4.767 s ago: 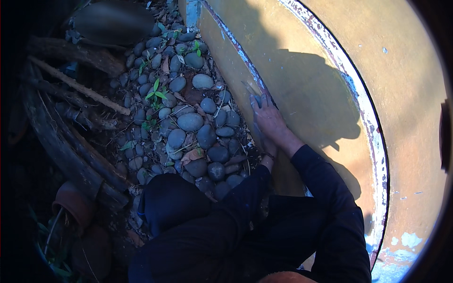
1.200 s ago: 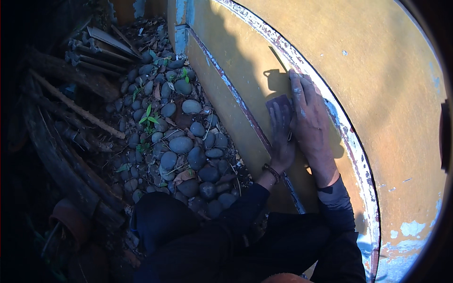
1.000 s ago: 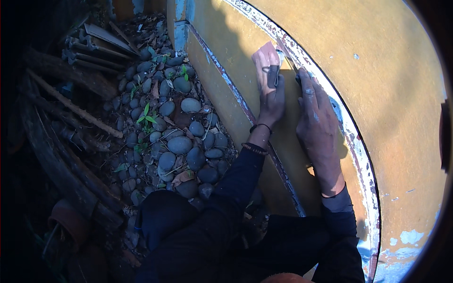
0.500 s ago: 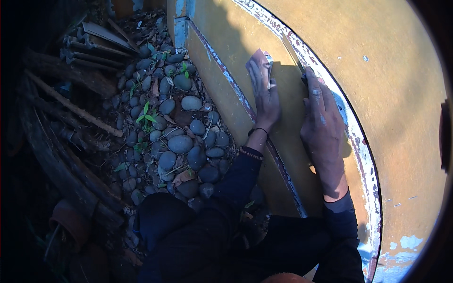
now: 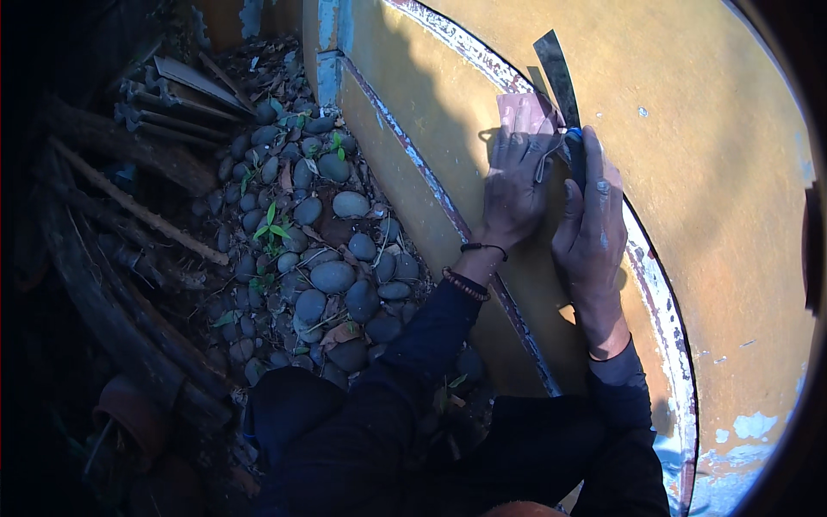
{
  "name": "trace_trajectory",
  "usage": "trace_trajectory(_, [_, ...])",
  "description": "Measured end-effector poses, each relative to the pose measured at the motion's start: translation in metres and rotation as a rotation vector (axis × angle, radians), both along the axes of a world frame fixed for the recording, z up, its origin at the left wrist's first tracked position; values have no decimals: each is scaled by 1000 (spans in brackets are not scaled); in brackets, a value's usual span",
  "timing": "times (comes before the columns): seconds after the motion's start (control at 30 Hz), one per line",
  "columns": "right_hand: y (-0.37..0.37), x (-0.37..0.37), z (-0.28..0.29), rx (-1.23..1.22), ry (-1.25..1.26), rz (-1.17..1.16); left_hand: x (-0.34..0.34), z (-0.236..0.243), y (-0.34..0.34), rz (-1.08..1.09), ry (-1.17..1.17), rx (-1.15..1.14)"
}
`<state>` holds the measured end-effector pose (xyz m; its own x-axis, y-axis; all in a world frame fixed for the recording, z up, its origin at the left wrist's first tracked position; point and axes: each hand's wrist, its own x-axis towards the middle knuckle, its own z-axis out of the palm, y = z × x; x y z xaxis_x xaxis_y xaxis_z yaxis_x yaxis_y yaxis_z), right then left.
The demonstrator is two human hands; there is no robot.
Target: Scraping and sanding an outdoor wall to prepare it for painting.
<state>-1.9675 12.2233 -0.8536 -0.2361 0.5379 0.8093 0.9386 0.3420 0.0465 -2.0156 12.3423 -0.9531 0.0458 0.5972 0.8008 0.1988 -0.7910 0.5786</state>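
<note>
My left hand (image 5: 517, 185) presses its fingers over a folded pinkish sheet that looks like sandpaper (image 5: 517, 103). The sheet lies against the yellow wall beside the peeling white strip (image 5: 465, 39). In my right hand (image 5: 594, 224) is a long, flat, dark blade (image 5: 560, 77) with a dark handle, which looks like a scraper or a knife. The blade points up and away over the yellow surface, and my fingers are round the handle. My two hands are close together, with the handle near my left fingertips.
Rounded grey stones (image 5: 332, 277) and small green plants (image 5: 271, 226) cover the ground on the left. Wooden logs (image 5: 112, 293), stacked slats (image 5: 181, 103) and a clay pot (image 5: 133, 409) lie farther left. A second narrow peeling strip (image 5: 431, 185) crosses the wall under my left wrist.
My left hand has moved right with the sheet, to beside my right hand. The blade has swung out over the yellow surface, and its length now shows.
</note>
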Motion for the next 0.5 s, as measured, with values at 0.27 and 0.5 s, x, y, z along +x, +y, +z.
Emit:
trace_trajectory(0.27, [-9,6,10,48,3,88,-8,29,5,175,-209,94])
trace_trajectory(0.5, [-13,8,16,43,84,136,-25,22,24,151,-235,78])
